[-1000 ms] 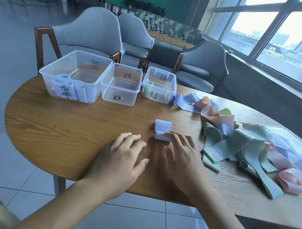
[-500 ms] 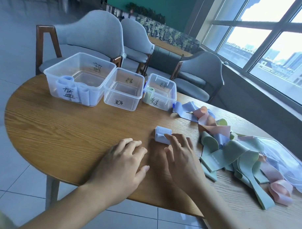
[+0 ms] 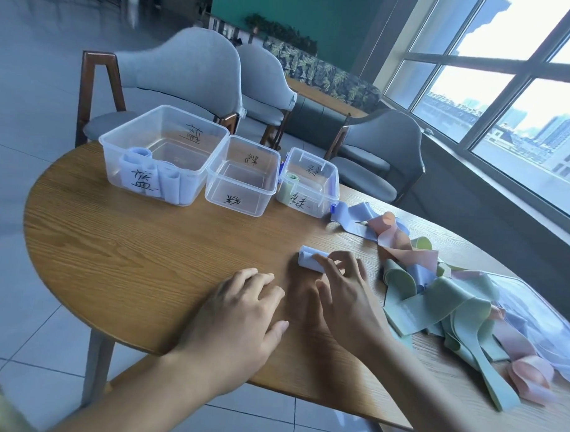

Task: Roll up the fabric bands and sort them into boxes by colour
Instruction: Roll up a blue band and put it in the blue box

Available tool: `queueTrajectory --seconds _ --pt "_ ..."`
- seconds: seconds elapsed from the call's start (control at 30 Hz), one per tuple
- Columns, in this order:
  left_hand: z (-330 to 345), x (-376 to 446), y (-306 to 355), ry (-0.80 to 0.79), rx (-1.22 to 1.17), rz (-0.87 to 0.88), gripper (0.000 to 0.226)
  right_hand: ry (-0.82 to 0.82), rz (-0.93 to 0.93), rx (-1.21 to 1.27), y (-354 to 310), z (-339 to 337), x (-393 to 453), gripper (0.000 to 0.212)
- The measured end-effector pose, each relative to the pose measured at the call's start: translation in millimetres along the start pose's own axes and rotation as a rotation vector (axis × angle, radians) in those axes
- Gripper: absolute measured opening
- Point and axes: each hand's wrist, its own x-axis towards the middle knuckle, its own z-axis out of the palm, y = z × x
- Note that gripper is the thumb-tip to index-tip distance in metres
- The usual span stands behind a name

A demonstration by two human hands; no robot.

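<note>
A rolled pale blue band (image 3: pixel 308 259) lies on the round wooden table (image 3: pixel 140 259). My right hand (image 3: pixel 342 292) has its fingertips curled over the roll's right end. My left hand (image 3: pixel 241 314) rests flat on the table beside it, holding nothing. Three clear boxes stand at the back: a large one (image 3: pixel 163 153) with several blue rolls, a middle one (image 3: pixel 243 175) with nothing in it, and a small one (image 3: pixel 310 184) with a green roll. A heap of loose green, pink and blue bands (image 3: pixel 435 302) lies to the right.
A clear plastic bag (image 3: pixel 532 308) lies under the heap at the table's right edge. Grey upholstered chairs (image 3: pixel 185 76) stand behind the table. Large windows run along the right side.
My right hand has moved forward onto the blue roll, which lies flatter and lower than before. The left hand has stayed flat. The view has shifted a little.
</note>
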Motion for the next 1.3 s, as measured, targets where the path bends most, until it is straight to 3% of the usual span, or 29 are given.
queueTrajectory --seconds 0.2,0.4,0.73,1.1,1.3 --pt "0 0 0 -0.017 -0.006 0.0 0.053 -0.02 0.003 -0.026 5 0 9 0.048" --pt "-1 -1 0 -0.011 0.0 0.002 0.051 -0.021 -0.021 -0.032 11 3 18 0.038" --pt "-4 1 1 -0.057 -0.035 0.003 0.054 -0.052 0.01 0.051 34 17 45 0.047" --pt "-13 4 -1 -0.028 -0.066 0.008 0.045 -0.073 0.046 0.103 43 27 67 0.039" --pt "-22 8 -6 -0.048 -0.192 0.004 0.059 -0.051 -0.015 0.09 41 22 66 0.037"
